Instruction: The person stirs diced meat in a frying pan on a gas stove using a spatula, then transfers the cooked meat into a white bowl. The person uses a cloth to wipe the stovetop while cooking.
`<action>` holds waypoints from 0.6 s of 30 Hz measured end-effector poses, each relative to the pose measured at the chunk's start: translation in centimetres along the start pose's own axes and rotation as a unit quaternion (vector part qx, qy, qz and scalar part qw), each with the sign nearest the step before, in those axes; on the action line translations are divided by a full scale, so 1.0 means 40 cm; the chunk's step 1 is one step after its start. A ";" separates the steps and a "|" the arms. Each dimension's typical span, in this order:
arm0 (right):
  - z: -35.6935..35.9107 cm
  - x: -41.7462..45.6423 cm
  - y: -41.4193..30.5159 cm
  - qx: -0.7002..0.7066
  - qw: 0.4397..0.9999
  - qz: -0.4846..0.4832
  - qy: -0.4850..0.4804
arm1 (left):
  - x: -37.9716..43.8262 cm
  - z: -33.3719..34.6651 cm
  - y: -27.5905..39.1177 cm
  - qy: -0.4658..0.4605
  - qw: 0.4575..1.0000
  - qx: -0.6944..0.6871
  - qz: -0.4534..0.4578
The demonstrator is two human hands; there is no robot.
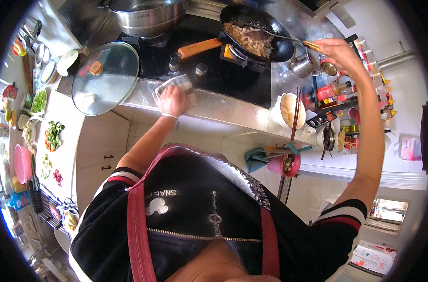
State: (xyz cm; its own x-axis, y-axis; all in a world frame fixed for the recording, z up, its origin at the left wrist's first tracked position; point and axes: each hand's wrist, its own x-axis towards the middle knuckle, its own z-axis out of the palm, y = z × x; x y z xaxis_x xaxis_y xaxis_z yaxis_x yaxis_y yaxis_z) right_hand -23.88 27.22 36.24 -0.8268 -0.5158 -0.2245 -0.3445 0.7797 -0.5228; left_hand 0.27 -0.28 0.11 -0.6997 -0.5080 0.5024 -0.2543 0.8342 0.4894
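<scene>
My right hand [337, 54] grips the wooden handle of a metal spatula [291, 38]. Its blade rests among small pale chopped pieces of food [247, 38] in a black wok [282, 44]. The wok sits over the right burner, and its wooden handle [199, 48] points left. At the front edge of the black gas stove [214, 83], my left hand [173, 100] presses on a folded cloth [177, 84]. Two control knobs [201, 69] stand just beyond the cloth. Left of that hand, a glass lid [106, 81] with a wooden knob overhangs the counter edge.
A steel steamer pot [147, 16] occupies the left burner. Right of the stove are a white bowl [284, 111] with chopsticks across it, a phone [321, 119] and sauce bottles [332, 91]. Chopped vegetables [54, 135] lie on the left counter. A pink bin [294, 165] stands below.
</scene>
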 end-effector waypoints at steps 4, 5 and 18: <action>-0.020 -0.099 -0.081 -0.045 0.995 0.081 -0.023 | 0.002 -0.007 0.002 -0.006 1.000 0.015 -0.011; -0.021 -0.104 -0.081 -0.044 0.994 0.090 -0.034 | 0.001 -0.009 0.003 -0.009 1.000 0.018 -0.014; 0.254 0.134 0.044 -0.090 0.980 -0.179 -0.015 | -0.008 0.028 -0.027 -0.017 1.000 0.011 0.003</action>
State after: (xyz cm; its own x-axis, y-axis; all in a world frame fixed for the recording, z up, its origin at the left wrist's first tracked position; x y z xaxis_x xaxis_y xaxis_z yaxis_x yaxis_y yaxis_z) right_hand -24.41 22.21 25.75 -0.6263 -0.7754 -0.0799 -0.6847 0.5963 -0.4191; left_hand 0.02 -0.79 -1.41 -0.7237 -0.4959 0.4800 -0.2645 0.8417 0.4708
